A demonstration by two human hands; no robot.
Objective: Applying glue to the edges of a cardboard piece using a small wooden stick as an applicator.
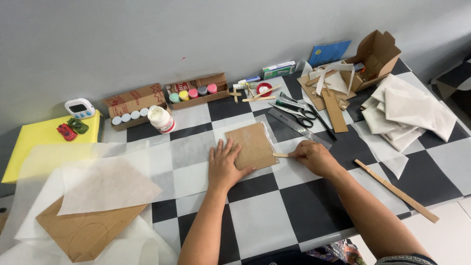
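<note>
A small brown cardboard rectangle (254,143) lies on translucent paper (167,162) in the middle of the checkered table. My left hand (224,164) rests flat on the cardboard's left edge, fingers spread, pinning it down. My right hand (314,156) is closed around a thin wooden stick (281,155) whose tip touches the cardboard's right edge.
Scissors (299,113), a metal ruler (298,127), paint pots in boxes (191,93), a white glue jar (162,119), an open carton (375,59), folded white sheets (407,113), a long wooden strip (395,190) and a large cardboard piece (83,230) surround the spot. A yellow board (39,137) lies far left.
</note>
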